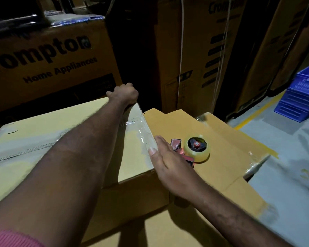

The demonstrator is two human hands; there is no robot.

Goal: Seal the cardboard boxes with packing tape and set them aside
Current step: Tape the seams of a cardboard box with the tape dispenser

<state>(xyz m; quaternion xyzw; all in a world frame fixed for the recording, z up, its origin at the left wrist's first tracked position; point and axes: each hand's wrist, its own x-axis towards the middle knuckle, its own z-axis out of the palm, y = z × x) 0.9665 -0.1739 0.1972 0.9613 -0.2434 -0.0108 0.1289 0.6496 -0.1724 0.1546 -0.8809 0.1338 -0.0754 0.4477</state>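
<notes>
Cardboard box point(34, 125) sits low and to the left in the head view, resting on a wider sheet of brown cardboard point(221, 132) that spreads out to its right and lies on the grey floor point(284, 166). A strip of clear packing tape point(141, 125) runs along the box's right top edge, and another taped seam crosses its top. The left hand point(124, 94) reaches to the far right corner of the box, its fingers curled over that edge and gripping it where the strip ends. The right hand point(165, 157) lies flat with straight fingers, pressing on the near part of the strip at the box's edge. Just beyond this hand a red tape dispenser point(193, 148) with its roll of clear tape lies on the brown cardboard. Behind stand large printed Crompton cartons point(48, 56), and blue plastic crates point(303, 97) are stacked at the far right.
</notes>
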